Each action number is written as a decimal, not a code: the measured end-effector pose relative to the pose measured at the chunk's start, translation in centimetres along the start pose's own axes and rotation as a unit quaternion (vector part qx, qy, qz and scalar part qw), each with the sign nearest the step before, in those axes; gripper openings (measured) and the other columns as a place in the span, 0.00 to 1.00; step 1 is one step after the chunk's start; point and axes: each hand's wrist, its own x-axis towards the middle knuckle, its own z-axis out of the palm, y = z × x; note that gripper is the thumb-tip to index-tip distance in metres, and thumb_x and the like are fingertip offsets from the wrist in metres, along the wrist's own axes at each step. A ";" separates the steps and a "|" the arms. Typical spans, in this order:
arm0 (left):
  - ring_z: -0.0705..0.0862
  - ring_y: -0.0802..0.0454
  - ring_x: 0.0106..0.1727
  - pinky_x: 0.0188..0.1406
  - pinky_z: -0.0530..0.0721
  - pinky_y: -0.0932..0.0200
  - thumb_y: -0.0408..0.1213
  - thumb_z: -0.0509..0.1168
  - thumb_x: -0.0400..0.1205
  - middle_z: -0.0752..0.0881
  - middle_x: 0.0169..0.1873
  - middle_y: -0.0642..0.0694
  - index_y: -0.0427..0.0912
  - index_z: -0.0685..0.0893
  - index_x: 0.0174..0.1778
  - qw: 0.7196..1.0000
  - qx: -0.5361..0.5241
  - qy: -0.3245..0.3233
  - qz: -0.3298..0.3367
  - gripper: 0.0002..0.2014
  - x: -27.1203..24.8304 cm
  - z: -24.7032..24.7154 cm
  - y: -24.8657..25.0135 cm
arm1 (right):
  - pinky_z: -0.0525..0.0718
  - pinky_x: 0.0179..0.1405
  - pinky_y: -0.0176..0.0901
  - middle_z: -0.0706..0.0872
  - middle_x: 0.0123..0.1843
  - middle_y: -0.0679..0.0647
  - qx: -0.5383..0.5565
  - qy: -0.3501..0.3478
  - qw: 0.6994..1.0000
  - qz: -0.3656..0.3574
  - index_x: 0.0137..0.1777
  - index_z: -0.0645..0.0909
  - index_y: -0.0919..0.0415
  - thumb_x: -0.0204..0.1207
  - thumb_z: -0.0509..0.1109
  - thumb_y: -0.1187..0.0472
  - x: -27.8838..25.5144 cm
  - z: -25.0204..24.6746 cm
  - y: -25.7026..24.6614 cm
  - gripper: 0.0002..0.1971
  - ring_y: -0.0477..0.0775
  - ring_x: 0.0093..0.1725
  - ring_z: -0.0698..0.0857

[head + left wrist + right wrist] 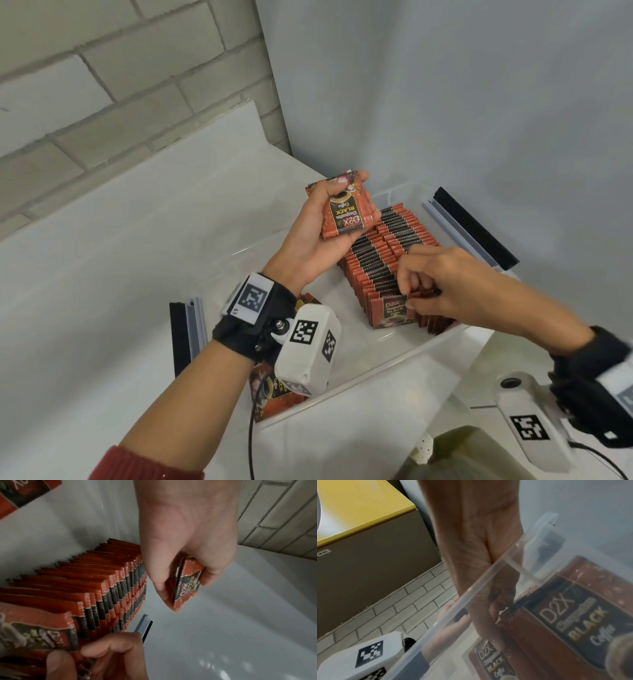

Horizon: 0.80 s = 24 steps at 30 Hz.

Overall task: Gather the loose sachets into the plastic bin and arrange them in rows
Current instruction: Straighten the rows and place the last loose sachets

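My left hand (329, 219) is raised over the clear plastic bin (394, 366) and grips a small stack of red and black coffee sachets (346, 210), also seen in the left wrist view as the held sachets (187, 582). Two rows of upright sachets (387, 253) fill the bin's right side. My right hand (428, 284) reaches into the bin and pinches the top edge of the front sachet (392, 308) of the near row. In the right wrist view the front sachet (570, 618) shows through the bin wall (471, 589). Loose sachets (274, 397) lie in the bin's near left corner under my wrist.
The bin sits on a white table (102, 274) in a corner between a brick wall (102, 85) and a plain grey wall (479, 102). Black and grey strips lie at the bin's left (186, 335) and right (476, 229) ends. A yellow-topped box (359, 520) appears in the right wrist view.
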 end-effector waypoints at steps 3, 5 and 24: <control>0.81 0.50 0.44 0.44 0.87 0.56 0.33 0.58 0.83 0.81 0.41 0.42 0.35 0.83 0.56 1.000 0.011 -0.008 0.004 0.11 0.1 -0.2 -0.1 | 0.76 0.42 0.26 0.76 0.41 0.39 -0.001 0.001 1.000 -0.007 0.38 0.79 0.46 0.69 0.78 0.67 0.0 0.1 0.1 0.14 0.39 0.46 0.78; 0.82 0.50 0.44 0.46 0.88 0.56 0.32 0.59 0.82 0.82 0.41 0.42 0.36 0.84 0.56 1.000 0.016 -0.015 0.005 0.11 0.1 -0.2 -0.1 | 0.77 0.43 0.26 0.77 0.43 0.38 -0.004 -0.006 1.000 -0.005 0.38 0.80 0.43 0.70 0.78 0.65 0.0 0.0 0.2 0.14 0.37 0.47 0.78; 0.88 0.47 0.53 0.56 0.87 0.54 0.40 0.70 0.69 0.89 0.51 0.40 0.37 0.81 0.58 0.989 0.127 -0.067 -0.022 0.21 -0.2 0.1 -0.8 | 0.78 0.32 0.30 0.85 0.30 0.47 0.428 0.250 0.858 0.136 0.46 0.79 0.59 0.77 0.71 0.60 2.4 -1.2 -1.1 0.04 0.44 0.29 0.80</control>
